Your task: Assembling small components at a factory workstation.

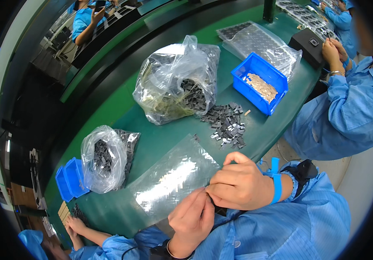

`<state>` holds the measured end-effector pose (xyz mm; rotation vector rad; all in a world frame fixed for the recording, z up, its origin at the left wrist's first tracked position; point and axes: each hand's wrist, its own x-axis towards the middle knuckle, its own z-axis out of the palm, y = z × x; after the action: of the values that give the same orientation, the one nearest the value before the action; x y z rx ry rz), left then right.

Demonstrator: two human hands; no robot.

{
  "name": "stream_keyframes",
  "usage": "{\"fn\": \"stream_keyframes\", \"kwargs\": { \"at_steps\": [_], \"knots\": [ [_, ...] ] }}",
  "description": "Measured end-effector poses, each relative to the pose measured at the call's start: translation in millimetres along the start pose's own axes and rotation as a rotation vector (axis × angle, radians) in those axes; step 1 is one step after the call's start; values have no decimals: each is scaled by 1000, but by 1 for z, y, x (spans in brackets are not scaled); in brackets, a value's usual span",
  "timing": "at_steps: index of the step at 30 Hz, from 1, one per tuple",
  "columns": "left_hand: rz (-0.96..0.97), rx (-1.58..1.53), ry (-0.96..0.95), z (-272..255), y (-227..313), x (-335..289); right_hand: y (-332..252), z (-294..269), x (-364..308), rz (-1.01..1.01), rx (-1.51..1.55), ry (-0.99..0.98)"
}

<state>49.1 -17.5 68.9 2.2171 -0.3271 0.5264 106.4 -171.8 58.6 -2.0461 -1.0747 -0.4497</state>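
Observation:
My left hand (191, 219) and my right hand (240, 184) meet at the near edge of the green table, fingertips pinched together. Between them shows a bit of a small black part (211, 201); the fingers hide most of it. A blue strap circles my right wrist. Just beyond my hands lies a flat clear plastic sheet or tray (173, 173), shiny with glare. Past it a loose pile of small black and grey plastic parts (226, 123) spills from a large clear bag (175, 82) holding more of them.
A blue bin (249, 93) holds small tan pieces. Behind it are stacked clear trays (260, 43) and a black box (310, 47). To the left stand another bag of black parts (104, 160) and blue bins (70, 180). Co-workers sit on both sides, one with hands (77, 226) on the table.

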Motion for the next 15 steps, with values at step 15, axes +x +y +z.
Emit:
{"fn": "stream_keyframes", "kwargs": {
  "at_steps": [15],
  "knots": [
    [-624,-740,-45,-22,6,-18,84,-44,-33,326,-629,-200]
  ]
}}
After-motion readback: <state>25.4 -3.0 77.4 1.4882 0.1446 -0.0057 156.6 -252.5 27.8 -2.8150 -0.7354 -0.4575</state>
